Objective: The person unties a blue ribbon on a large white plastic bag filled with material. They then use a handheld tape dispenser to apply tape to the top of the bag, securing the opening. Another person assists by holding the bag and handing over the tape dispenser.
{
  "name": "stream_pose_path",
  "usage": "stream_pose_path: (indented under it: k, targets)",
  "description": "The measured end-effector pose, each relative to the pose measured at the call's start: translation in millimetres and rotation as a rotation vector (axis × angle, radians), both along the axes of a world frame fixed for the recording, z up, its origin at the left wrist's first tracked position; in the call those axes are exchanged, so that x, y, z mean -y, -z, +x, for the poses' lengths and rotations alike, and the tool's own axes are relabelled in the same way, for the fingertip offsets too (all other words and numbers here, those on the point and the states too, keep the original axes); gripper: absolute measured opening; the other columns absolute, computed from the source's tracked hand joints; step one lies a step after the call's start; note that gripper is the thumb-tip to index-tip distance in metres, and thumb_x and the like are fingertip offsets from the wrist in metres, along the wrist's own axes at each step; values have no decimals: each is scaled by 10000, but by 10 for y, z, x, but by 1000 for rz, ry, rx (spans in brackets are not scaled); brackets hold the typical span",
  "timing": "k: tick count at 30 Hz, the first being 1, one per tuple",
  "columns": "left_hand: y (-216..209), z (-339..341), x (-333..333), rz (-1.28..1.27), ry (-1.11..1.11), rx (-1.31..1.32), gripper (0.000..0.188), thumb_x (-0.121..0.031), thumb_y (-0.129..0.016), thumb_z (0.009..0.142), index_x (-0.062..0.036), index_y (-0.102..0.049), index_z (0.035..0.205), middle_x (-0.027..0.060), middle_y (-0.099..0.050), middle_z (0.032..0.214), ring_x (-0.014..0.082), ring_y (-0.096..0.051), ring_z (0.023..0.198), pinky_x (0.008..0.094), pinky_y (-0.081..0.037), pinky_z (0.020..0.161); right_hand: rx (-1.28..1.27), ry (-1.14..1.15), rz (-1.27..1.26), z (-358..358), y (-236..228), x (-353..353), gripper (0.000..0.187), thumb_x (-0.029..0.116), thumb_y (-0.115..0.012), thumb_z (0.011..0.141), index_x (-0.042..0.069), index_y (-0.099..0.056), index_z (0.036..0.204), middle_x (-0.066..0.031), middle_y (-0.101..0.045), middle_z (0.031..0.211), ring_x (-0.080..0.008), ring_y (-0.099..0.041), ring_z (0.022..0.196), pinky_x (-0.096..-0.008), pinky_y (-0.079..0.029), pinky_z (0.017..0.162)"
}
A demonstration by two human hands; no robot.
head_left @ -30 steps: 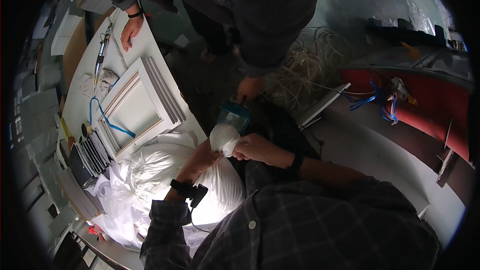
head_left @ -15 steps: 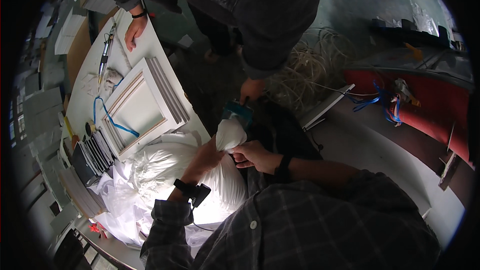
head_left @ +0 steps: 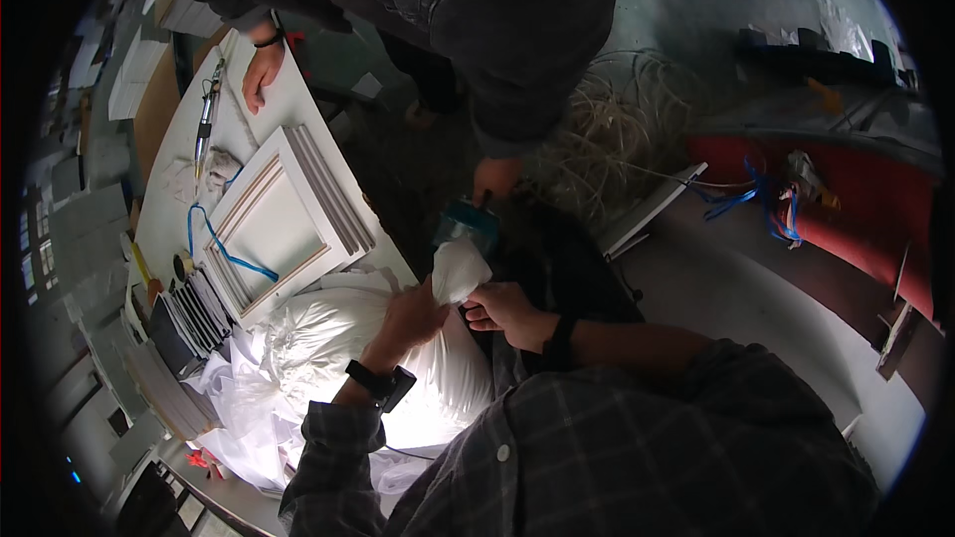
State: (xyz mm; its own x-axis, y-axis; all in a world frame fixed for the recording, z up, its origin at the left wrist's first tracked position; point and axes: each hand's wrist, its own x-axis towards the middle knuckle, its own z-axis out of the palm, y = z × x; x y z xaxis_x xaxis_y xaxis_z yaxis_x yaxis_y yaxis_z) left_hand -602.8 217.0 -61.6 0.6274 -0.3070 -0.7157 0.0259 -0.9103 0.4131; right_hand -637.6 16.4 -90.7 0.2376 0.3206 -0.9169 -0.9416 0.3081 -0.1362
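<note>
A large white bag [head_left: 328, 333] bulges between me and the table, brightly lit in its lower part. Its bunched white top [head_left: 460, 271] stands up between my hands. My left hand [head_left: 410, 318] is closed round the left side of this gathered neck. From the right, my right hand [head_left: 505, 312] pinches the neck with thumb and curled fingers; whether a thin tie is in them is too small to tell. Just beyond the bunched top, a co-worker's hand [head_left: 494, 179] holds a teal, box-like object [head_left: 470, 223] of a kind I cannot make out.
White frames [head_left: 318, 194] are stacked on the table [head_left: 159, 174], with a blue cord [head_left: 204, 224] and a pen-like tool [head_left: 207, 119]. The co-worker's other hand [head_left: 263, 75] rests there. Tangled clear strapping [head_left: 622, 119] lies on the floor; a red roll [head_left: 846, 239] stands right.
The co-worker's body has shifted slightly left, and the resting hand has slid a little down the table. My hands keep their hold on the bag's neck, nearly unmoved.
</note>
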Motion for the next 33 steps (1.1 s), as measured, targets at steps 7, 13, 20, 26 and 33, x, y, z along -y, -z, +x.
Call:
stream_pose_path:
  k: [7, 13, 20, 26, 33]
  targets:
    - [70, 5, -109, -138, -175, -218, 507, -254, -636, 905, -7, -522, 1334, 291, -726, 1055, 496, -686, 1019, 562, -528, 922, -53, 63, 19, 72, -64, -34, 162, 192, -692, 946, 30, -689, 955, -72, -700, 918, -182, -693, 834, -332, -582, 754]
    - [198, -143, -152, -397, -455, -295, 522, -267, -672, 876, -9, -583, 1322, 210, -725, 1013, 337, -715, 953, 448, -536, 865, -69, 140, 67, -8, 17, -87, 107, 172, -712, 938, 67, -721, 958, -20, -706, 927, -115, -627, 783, -295, -562, 768]
    - [343, -231, -147, -350, -430, -195, 518, -198, -656, 880, -11, -559, 1353, 211, -734, 1042, 350, -722, 1007, 434, -536, 894, -84, 184, 145, -37, 46, -72, 70, 152, -715, 941, 82, -716, 935, 7, -677, 886, -90, -602, 755, -273, -559, 754]
    - [380, -268, -156, -380, -459, -166, 522, -161, -632, 894, -12, -532, 1385, 236, -734, 1104, 380, -715, 1077, 441, -529, 946, -97, 169, 155, 8, 37, -67, 107, 182, -720, 968, 77, -710, 950, 1, -667, 871, -96, -612, 756, -275, -574, 776]
    - [401, -331, -209, -341, -519, -277, 488, -194, -639, 904, -25, -552, 1354, 227, -742, 1073, 401, -724, 1031, 456, -540, 912, -86, 120, 104, 6, 7, -94, 112, 169, -710, 976, 58, -695, 987, -23, -671, 918, -126, -655, 851, -306, -596, 810]
